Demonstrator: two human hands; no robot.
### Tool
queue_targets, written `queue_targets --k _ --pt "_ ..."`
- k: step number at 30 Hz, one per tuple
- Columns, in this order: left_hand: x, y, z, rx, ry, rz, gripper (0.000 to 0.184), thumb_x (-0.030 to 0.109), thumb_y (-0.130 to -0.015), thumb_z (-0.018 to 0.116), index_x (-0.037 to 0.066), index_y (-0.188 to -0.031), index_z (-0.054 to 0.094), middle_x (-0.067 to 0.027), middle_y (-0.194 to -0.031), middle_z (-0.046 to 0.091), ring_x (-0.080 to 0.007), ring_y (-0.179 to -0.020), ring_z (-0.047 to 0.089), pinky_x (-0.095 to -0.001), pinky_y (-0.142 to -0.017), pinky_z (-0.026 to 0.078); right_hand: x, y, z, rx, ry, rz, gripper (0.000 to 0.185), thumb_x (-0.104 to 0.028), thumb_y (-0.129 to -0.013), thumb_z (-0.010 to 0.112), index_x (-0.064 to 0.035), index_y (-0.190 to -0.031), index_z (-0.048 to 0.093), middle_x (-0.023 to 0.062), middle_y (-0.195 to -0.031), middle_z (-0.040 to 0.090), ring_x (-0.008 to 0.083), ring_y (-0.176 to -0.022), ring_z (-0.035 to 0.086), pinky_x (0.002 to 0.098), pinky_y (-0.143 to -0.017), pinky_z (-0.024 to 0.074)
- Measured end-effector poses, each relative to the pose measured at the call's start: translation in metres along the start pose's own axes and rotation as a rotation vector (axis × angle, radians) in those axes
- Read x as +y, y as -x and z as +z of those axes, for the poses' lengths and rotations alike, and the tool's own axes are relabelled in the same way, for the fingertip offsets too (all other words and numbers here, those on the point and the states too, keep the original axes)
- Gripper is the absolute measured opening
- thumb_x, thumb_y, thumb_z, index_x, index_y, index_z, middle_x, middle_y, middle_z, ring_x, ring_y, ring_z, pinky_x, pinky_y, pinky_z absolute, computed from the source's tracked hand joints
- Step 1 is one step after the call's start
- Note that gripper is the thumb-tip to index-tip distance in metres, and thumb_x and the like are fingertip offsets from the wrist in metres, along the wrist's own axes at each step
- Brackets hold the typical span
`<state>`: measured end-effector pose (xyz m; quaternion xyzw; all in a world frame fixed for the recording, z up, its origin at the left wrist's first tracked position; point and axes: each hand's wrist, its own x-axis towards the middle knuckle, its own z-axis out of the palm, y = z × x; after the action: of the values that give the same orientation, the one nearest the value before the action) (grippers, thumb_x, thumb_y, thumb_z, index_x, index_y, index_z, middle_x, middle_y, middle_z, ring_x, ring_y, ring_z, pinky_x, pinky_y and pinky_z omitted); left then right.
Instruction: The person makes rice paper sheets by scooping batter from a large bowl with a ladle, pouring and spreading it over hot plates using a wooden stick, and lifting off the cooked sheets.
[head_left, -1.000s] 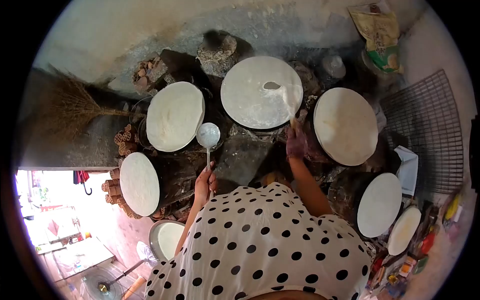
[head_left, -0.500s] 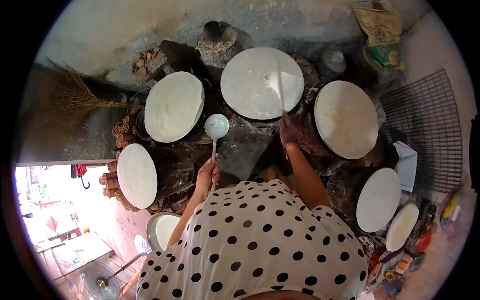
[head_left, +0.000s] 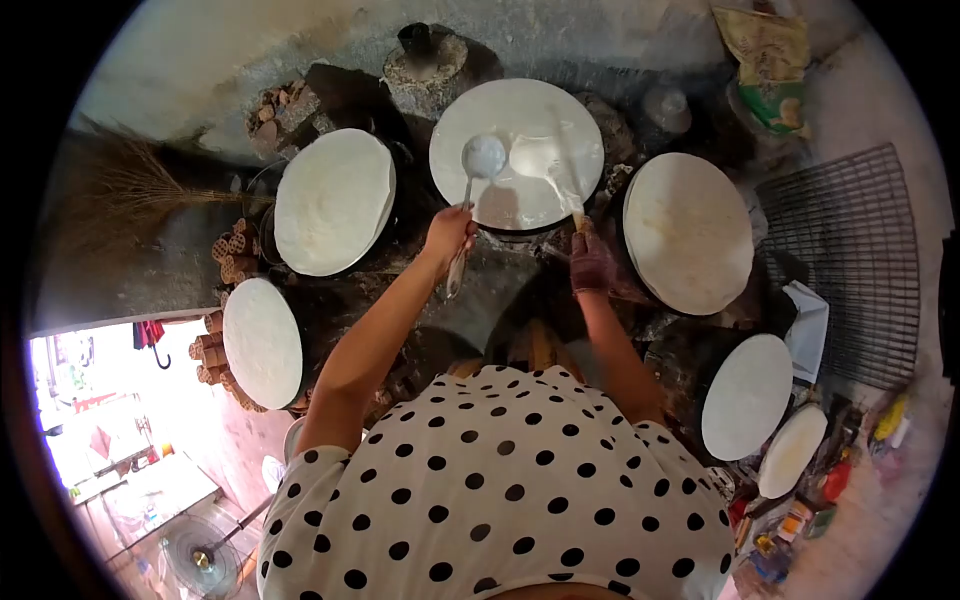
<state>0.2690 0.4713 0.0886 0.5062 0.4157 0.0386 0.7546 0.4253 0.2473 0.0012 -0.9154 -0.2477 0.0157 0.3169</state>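
Note:
My left hand (head_left: 451, 240) is closed round the handle of a metal ladle (head_left: 485, 157). The ladle's bowl, with whitish liquid in it, hangs over the large round griddle (head_left: 465, 115) in the middle. To its right, my right hand (head_left: 592, 260), in a dark glove, grips the wooden handle of a long, thin spatula (head_left: 572, 190). Motion smears the spatula's far part, which reaches across the same griddle. Near its blade a glossy patch of white batter (head_left: 533, 155) lies on the griddle's pale surface.
More round griddles with pale sheets stand in an arc: left (head_left: 335, 205), lower left (head_left: 262, 343), right (head_left: 690, 235) and lower right (head_left: 747, 397). A wire rack (head_left: 850, 265) leans at the right. A broom (head_left: 150, 190) and stacked perforated briquettes (head_left: 237, 252) are at the left.
My left hand has carried the ladle up and forward, from in front of the middle griddle to above it. My right hand stays at the griddle's front right edge with the spatula.

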Motion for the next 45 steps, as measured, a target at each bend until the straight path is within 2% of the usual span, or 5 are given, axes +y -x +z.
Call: queue_targets --k 20,22,35,38,45 --pt "0.059 0.075 0.007 -0.229 0.585 -0.042 0.029 0.018 -0.101 0.034 0.004 -0.124 0.044 0.0061 -0.060 0.034 -0.0031 -0.039 0.032 -0.0180 -0.033 0.031 -0.036 -0.008 -0.032 -0.617 -0.301 -0.149 0.051 -0.022 -0.096 0.045 -0.0149 -0.144 0.030 0.0130 -0.142 0.041 0.0200 -0.131 0.038 0.0332 -0.106 0.0353" --pt "0.043 0.093 -0.008 -0.283 0.641 -0.085 0.028 0.018 -0.101 0.034 0.003 -0.123 0.045 0.0060 -0.059 0.033 -0.0029 -0.039 0.031 -0.0175 -0.032 0.028 0.009 0.031 -0.021 -0.391 -0.118 0.264 0.047 -0.028 -0.094 0.049 -0.0130 -0.138 0.042 0.0139 -0.136 0.048 0.0248 -0.126 0.045 0.0351 -0.102 0.0398" --pt "-0.032 0.189 -0.060 -0.050 0.665 -0.222 0.031 0.016 -0.100 0.034 0.007 -0.127 0.044 0.0074 -0.059 0.032 -0.0022 -0.040 0.029 -0.0185 -0.037 0.031 0.036 0.078 0.004 0.008 0.706 -0.621 0.056 -0.041 -0.091 0.051 -0.0013 -0.129 0.047 0.0089 -0.075 0.064 0.0210 -0.066 0.064 0.0338 -0.056 0.0522" --pt "-0.042 0.205 -0.068 0.009 0.521 -0.188 0.030 0.015 -0.100 0.035 0.008 -0.128 0.044 0.0071 -0.059 0.034 -0.0024 -0.040 0.031 -0.0183 -0.038 0.032 0.035 0.032 0.034 -0.009 0.643 -0.213 0.065 -0.046 -0.091 0.046 0.0006 -0.135 0.038 0.0075 -0.071 0.064 0.0202 -0.059 0.064 0.0305 -0.052 0.0520" --pt "-0.085 0.258 -0.106 -0.001 0.658 -0.130 0.033 0.016 -0.099 0.036 0.007 -0.129 0.045 0.0055 -0.061 0.035 -0.0047 -0.043 0.032 -0.0199 -0.040 0.030 -0.031 -0.038 0.028 -0.202 0.377 -0.103 0.046 -0.037 -0.097 0.036 -0.0088 -0.131 0.046 0.0124 -0.130 0.051 0.0273 -0.111 0.056 0.0411 -0.089 0.0476"
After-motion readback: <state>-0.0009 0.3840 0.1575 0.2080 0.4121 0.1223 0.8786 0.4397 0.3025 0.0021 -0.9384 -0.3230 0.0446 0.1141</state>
